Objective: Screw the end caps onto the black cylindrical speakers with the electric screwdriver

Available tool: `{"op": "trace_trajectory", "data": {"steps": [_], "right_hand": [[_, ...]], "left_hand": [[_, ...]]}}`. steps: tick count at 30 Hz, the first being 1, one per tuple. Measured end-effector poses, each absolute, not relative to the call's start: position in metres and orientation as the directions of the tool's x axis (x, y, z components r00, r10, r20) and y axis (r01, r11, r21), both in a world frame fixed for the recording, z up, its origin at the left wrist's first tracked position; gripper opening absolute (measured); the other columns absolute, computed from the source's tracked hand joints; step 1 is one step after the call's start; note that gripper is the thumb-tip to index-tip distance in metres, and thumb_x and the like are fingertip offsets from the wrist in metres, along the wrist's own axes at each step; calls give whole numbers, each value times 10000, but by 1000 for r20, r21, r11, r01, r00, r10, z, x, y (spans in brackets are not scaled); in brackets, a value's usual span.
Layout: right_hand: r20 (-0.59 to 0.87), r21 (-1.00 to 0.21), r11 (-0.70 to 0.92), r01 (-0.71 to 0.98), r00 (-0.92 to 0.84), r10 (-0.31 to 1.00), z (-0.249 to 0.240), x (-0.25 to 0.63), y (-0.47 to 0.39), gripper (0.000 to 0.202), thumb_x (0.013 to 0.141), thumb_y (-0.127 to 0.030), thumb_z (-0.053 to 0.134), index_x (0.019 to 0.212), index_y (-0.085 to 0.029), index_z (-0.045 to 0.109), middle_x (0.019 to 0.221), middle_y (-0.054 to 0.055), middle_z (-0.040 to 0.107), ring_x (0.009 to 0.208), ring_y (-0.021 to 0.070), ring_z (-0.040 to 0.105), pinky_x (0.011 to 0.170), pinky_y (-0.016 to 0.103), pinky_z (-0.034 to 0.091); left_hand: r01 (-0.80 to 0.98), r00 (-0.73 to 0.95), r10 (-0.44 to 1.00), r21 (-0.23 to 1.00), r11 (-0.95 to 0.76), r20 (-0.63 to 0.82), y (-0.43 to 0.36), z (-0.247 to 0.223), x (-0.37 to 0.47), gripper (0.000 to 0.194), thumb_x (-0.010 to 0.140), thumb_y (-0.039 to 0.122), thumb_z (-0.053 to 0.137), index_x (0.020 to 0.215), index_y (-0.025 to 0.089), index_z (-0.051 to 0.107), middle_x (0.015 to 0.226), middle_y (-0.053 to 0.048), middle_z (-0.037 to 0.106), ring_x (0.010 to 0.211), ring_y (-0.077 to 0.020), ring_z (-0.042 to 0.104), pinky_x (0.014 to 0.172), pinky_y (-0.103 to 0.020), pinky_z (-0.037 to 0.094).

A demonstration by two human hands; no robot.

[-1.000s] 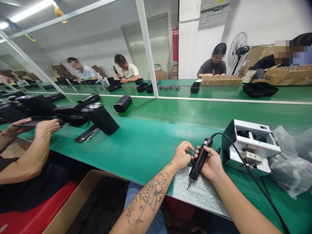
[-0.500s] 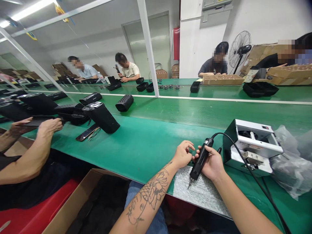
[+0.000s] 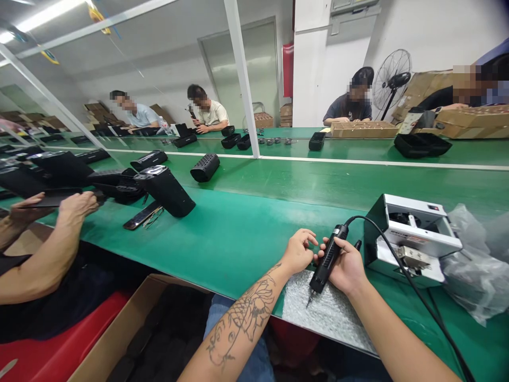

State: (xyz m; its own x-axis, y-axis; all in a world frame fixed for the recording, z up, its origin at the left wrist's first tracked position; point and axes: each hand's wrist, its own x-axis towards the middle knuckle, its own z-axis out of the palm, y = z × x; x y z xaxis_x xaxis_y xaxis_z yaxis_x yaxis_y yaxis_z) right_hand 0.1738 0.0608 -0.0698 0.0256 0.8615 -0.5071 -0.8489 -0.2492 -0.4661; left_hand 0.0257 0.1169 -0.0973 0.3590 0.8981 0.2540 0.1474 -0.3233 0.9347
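The person's right hand (image 3: 345, 268) is closed around a black corded driver (image 3: 328, 261), its thumb over the barrel and its fingers wrapped about the far side. The tool is held tilted above the near right part of the desk (image 3: 234, 233), its thin bit (image 3: 309, 301) pointing down and toward the near edge, over a sheet of bubble wrap (image 3: 330, 318). Whether the tip touches the sheet cannot be told. The left hand (image 3: 300, 253) is just to the left of the tool with its fingers bent inward; whether they pinch something small is not clear. With those fingers so close, a careless start or a twist of the tool could catch a fingertip. If the tilted tool were lowered, the bit could snag or pierce the wrap and drag it over the near edge. The cable (image 3: 360, 217) arcs from the tool's top and runs in front of the white and black machine (image 3: 423, 228) on the right; a sharp pull to the left could tug it against that machine, or jerk the tool off its angle. A loose grip could let the barrel roll, since only one hand clearly supports it.
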Motion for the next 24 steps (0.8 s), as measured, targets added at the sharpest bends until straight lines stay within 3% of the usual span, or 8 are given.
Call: {"op": "trace_trajectory", "data": {"steps": [24], "right_hand": [[-517,-469,-249,-847,35,856,-67,172,61,157,870,-275,604,953,-152,657,732,68,683,607,215,647,619,433,606]], "left_hand": [[168,355,898,927,-335,260,117,-99,27,366,554,-111,484,757,142,653,1094,-43,664,690,-77,485,656,-221,422]]}}
